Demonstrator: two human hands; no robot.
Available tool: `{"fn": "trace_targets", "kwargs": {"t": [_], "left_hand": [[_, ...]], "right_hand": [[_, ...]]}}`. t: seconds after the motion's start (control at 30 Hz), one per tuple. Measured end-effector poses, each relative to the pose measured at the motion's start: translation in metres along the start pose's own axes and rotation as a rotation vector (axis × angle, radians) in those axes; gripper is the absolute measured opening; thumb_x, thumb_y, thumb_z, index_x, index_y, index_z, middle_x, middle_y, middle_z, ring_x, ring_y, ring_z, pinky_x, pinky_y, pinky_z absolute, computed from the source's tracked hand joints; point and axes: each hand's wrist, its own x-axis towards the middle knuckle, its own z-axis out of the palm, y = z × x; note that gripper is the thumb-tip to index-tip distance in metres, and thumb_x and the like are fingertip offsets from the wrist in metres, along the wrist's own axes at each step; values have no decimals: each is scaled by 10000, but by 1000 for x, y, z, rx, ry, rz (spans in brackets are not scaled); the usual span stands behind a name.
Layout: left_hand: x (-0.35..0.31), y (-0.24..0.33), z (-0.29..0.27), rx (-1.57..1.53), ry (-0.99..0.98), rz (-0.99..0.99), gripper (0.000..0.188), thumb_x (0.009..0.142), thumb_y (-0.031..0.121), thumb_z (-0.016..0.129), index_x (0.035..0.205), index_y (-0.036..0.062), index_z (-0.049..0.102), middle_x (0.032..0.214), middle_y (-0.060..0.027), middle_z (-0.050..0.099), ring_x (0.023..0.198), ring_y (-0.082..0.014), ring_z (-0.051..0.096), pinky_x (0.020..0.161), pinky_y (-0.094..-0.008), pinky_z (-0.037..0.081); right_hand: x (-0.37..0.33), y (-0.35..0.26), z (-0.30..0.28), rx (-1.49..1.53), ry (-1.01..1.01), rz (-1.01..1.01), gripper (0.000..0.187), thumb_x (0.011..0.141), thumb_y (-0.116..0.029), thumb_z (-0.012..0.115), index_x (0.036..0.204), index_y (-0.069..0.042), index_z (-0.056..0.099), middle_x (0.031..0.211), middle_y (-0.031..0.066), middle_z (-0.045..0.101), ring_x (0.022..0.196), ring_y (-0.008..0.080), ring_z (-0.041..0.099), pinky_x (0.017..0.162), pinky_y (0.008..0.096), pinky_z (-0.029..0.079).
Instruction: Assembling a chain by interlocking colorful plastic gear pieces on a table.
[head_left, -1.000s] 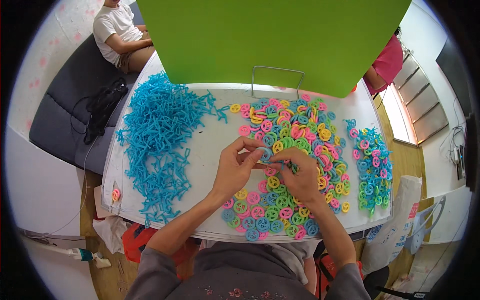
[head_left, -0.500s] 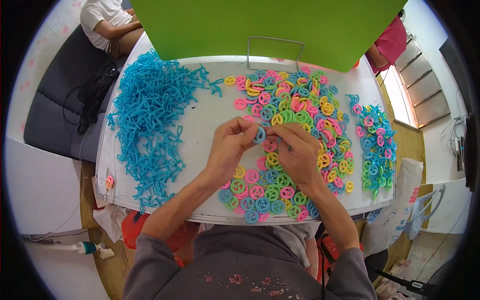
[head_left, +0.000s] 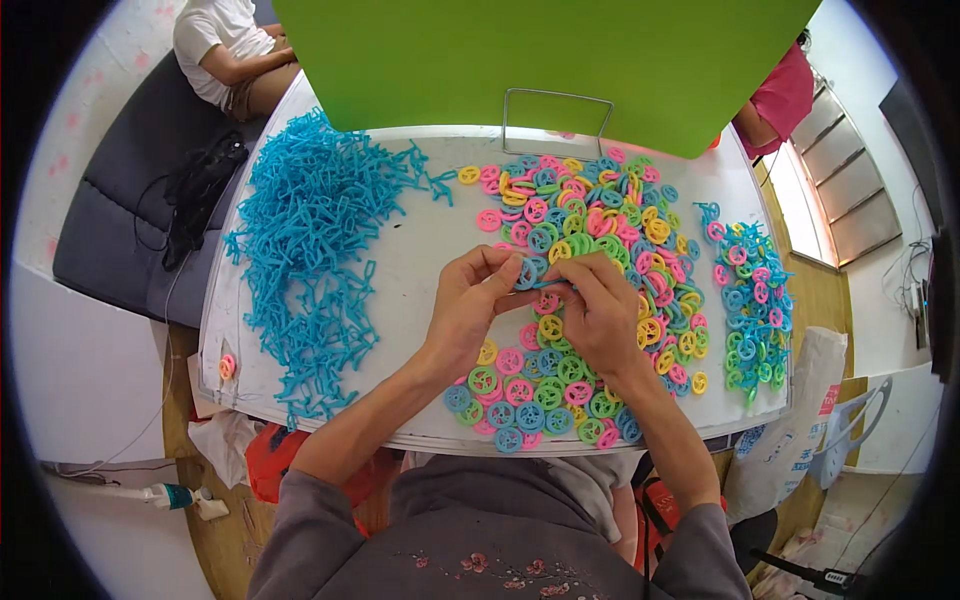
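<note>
Both my hands meet over the middle of the table. Between thumb and fingers, my left hand (head_left: pixel 472 305) pinches a small blue plastic wheel (head_left: pixel 527 272). My right hand (head_left: pixel 597 308) is closed at the wheel's right side on a thin blue plastic piece (head_left: pixel 548 285), mostly covered by the fingers. Whether piece and wheel are joined, I cannot tell. Under and around my right hand spreads a pile of spoked wheels (head_left: pixel 570 365) in pink, yellow, green and blue. Farther left lies a heap of blue forked plastic pieces (head_left: pixel 315 190).
At the table's right edge is a pile of blue pieces with wheels on them (head_left: pixel 755 300). A green board (head_left: pixel 560 60) with a wire stand (head_left: pixel 558 92) rises at the back. Two other people sit beyond the table. A pink wheel (head_left: pixel 228 367) lies at the left edge.
The blue wheel has turned to show more of its face, and the blue piece at my right fingers shows more. The whole view has shifted slightly.
</note>
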Motion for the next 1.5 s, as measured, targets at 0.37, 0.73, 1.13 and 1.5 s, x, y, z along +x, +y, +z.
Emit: {"fn": "trace_targets", "kwargs": {"t": [0.37,0.73,1.13,1.5], "left_hand": [[-4,2,1,53,36,-37,109,932,127,545,879,37,577,871,-24,599,807,-106,611,798,-326,560],[-1,3,3,98,65,-83,109,916,135,551,897,34,589,884,-41,616,839,-148,647,787,-312,554],[-5,0,-2,-37,103,-249,148,909,156,562,946,19,602,918,-70,624,844,-171,645,776,-330,555],[-2,21,3,162,-48,-13,258,949,131,527,1158,-10,583,991,-69,632,919,-162,637,825,-284,549]], "right_hand": [[-6,-5,2,-57,17,5,193,706,52,660,888,-3,627,799,99,623,688,253,627,562,321,490],[-6,-8,3,-56,-4,93,114,749,25,642,853,-3,601,781,118,607,661,266,611,555,327,470],[-3,-8,8,-37,-62,159,124,723,24,643,832,-25,608,722,103,586,624,261,601,531,326,453],[4,-8,4,243,-49,460,117,831,-48,660,928,2,620,846,92,680,733,142,662,626,265,504]]}}
